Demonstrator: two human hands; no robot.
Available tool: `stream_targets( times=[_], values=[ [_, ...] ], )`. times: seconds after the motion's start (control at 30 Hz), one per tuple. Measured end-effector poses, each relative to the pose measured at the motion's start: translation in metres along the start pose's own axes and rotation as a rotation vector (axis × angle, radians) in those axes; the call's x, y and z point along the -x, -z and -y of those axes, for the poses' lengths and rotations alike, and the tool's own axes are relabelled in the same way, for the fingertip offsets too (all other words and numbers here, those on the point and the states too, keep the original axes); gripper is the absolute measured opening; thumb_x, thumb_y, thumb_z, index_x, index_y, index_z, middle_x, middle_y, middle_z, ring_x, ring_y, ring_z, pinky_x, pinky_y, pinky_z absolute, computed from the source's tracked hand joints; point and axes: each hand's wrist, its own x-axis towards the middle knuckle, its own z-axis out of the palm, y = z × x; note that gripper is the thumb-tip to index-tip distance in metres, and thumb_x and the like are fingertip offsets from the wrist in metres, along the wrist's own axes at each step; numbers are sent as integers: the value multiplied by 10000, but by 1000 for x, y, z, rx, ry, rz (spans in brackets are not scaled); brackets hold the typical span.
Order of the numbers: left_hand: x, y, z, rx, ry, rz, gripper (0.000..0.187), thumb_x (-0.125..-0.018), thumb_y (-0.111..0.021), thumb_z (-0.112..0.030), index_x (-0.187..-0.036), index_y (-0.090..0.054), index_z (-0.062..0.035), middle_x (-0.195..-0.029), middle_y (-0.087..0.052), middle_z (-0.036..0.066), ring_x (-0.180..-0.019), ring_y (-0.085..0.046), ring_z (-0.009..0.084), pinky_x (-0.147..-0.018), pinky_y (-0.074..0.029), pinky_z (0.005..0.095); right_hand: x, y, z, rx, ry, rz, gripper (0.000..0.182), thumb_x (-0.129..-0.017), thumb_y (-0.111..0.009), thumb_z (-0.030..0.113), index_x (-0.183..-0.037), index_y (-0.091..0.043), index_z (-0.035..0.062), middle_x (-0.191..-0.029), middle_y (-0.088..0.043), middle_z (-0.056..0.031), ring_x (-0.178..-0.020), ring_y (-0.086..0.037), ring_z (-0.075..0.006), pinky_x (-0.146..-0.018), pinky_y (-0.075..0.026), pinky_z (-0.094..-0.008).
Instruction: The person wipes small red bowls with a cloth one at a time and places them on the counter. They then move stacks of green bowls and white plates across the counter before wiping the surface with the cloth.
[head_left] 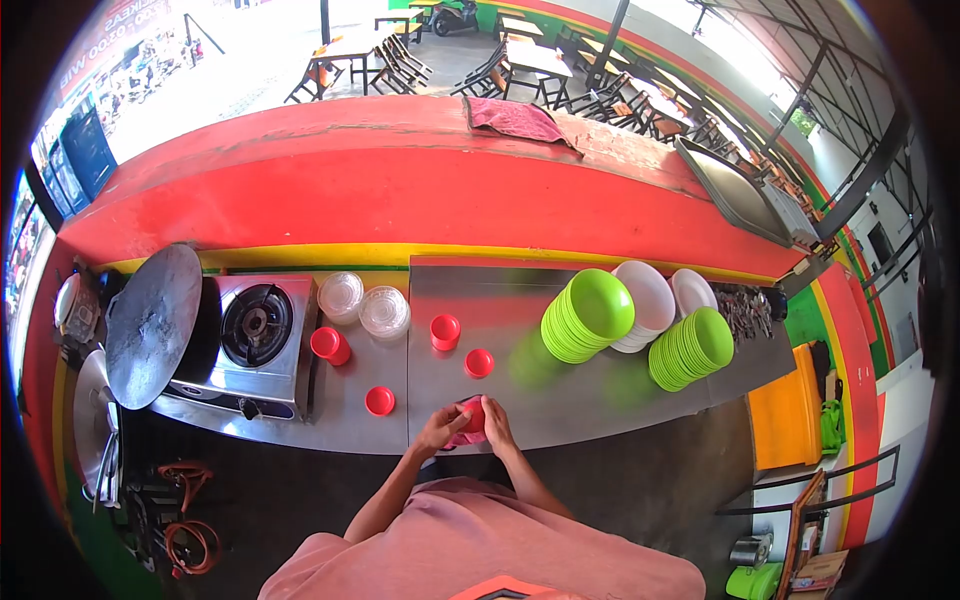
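At the counter's front edge, close to my body, my left hand (440,428) and my right hand (496,420) are closed from both sides around a small red cup (473,414). A pinkish-red cloth (466,438) is bunched under and around it, partly hidden by my fingers. Just beyond my hands stands a red cup (479,363), with another red cup (445,331) farther back. To the left are a single red cup (380,401) and a taller red cup or short stack (330,345) near the stove.
A steel counter (600,410) carries tall stacks of green bowls (590,315) and green plates (692,350), white dishes (645,300) and cutlery (740,312) at right. Clear plastic containers (384,312) sit beside the gas stove (256,330); a large wok (153,325) leans left. A red ledge (400,190) runs behind.
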Motion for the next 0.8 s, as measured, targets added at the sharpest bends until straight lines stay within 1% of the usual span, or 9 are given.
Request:
stream_targets(
  times=[0.07, 0.17, 0.27, 0.33, 0.43, 0.53, 0.63, 0.77, 0.8],
  values=[
    [-5, 5, 9, -84, -27, -14, 343, -962, -638, -337, -968, -648, 6, -797, -601, -4, -763, -519, 73, -702, -448, 249, 2, 0, 4, 124, -22, -16, 443, -1034, -432, 455, -901, -577, 58, -848, -542, 1, -813, -504, -99, -751, -434, -289],
    [-9, 8, 2, -281, -20, -39, 341, -957, -643, -323, -1006, -653, 14, -799, -604, -2, -756, -515, 76, -693, -447, 257, -4, -4, -5, 277, 52, -14, 508, -1029, -392, 499, -928, -567, 33, -873, -566, -55, -835, -535, -156, -771, -444, -332],
    [-10, 7, -6, -377, -7, -53, 339, -958, -640, -318, -1031, -664, 12, -817, -616, 1, -765, -526, 80, -698, -456, 269, -6, -3, -8, 317, 10, 43, 572, -1026, -344, 532, -983, -564, 6, -907, -584, -101, -874, -555, -200, -798, -448, -362],
    [-13, 7, -8, -454, 29, -61, 322, -964, -632, -308, -1030, -681, 4, -857, -646, 8, -797, -563, 84, -724, -479, 278, -5, -4, -6, 242, 7, 72, 597, -1025, -327, 546, -992, -566, 1, -910, -583, -99, -882, -551, -200, -802, -447, -359],
    [-12, 1, -12, -438, 63, -65, 333, -964, -633, -323, -1027, -676, 2, -868, -641, 0, -791, -557, 84, -726, -471, 272, -2, -5, 5, 183, 18, 82, 619, -1024, -311, 558, -992, -567, -5, -909, -577, -91, -889, -540, -193, -812, -443, -356],
    [-8, 0, -13, -173, 137, -44, 350, -972, -619, -348, -1012, -675, -5, -868, -633, -10, -784, -550, 82, -726, -459, 258, -4, -2, 4, 198, -20, 42, 624, -1027, -302, 559, -988, -568, -4, -919, -570, -83, -893, -530, -184, -826, -437, -352],
    [-12, 9, 1, -118, 86, -19, 352, -971, -624, -332, -1015, -672, 14, -822, -597, -20, -757, -490, 59, -650, -417, 245, -7, 1, 0, 205, -51, 45, 621, -1029, -301, 557, -994, -568, -2, -942, -568, -81, -903, -527, -180, -842, -433, -348],
    [-17, 16, 10, -226, 60, -79, 333, -973, -622, -304, -994, -673, 25, -784, -599, -20, -716, -497, 60, -622, -415, 242, -3, -5, -9, 121, -6, 71, 609, -1031, -301, 553, -1006, -569, 7, -955, -570, -77, -915, -527, -178, -846, -434, -351],
    [-16, 16, 3, -279, 64, -103, 329, -974, -621, -297, -987, -674, 28, -773, -600, -19, -703, -499, 61, -612, -416, 243, -5, -5, -16, 157, 0, 79, 604, -1033, -299, 550, -1007, -570, 11, -954, -573, -75, -911, -529, -177, -842, -437, -349]
  ],
)
